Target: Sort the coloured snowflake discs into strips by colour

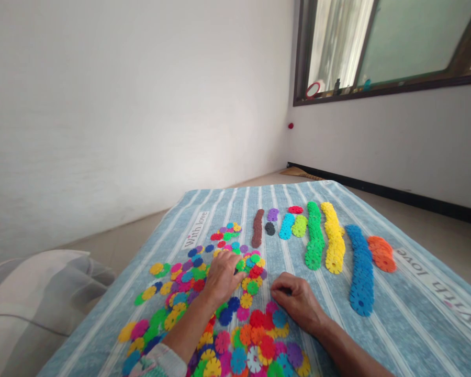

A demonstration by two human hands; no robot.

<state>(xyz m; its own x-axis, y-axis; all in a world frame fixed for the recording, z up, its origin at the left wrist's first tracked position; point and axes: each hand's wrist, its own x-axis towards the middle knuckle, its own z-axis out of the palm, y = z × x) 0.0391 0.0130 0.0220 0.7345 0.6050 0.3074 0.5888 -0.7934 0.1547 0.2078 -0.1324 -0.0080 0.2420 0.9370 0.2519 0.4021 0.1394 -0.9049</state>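
Note:
My left hand (222,273) reaches over a loose pile of notched, mixed-colour plastic discs (223,342). Its fingers bend down among the discs, with the thumb apart from them and green pieces showing in the gap. Just right of the pile, my right hand (298,299) is closed, fingers curled against the thumb. Whatever it may hold is hidden. Farther right lie overlapping rows sorted by colour: a green row (314,235), a yellow row (333,238), a blue row (360,272) and an orange row (381,254).
Shorter groups lie toward the far side: a brown row (258,229), purple discs (273,214), black discs (269,228), light blue discs (286,226), lime discs (299,226) and red discs (295,209). A striped blue cloth (408,309) covers the table. Walls and a window (412,42) stand beyond.

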